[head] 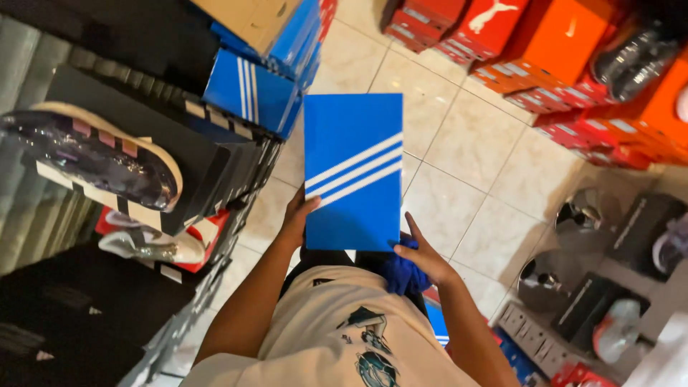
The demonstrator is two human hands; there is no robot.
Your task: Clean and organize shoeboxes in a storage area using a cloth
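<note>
Two hands gripped one blue shoebox (352,170). My left hand (296,216) clamped its left edge. My right hand (421,252) clasped its corner plus a blue cloth (403,274).

You are standing in a shoe shop. At ten o'clock, stacks of blue shoe boxes (251,89) and black boxes (143,136) rise with a wrapped display shoe (93,154) on top. At one to two o'clock, red and orange boxes (566,50) stand in rows on the tiled floor (466,143). At four o'clock, more wrapped shoes (616,326) lie on dark boxes.
</note>
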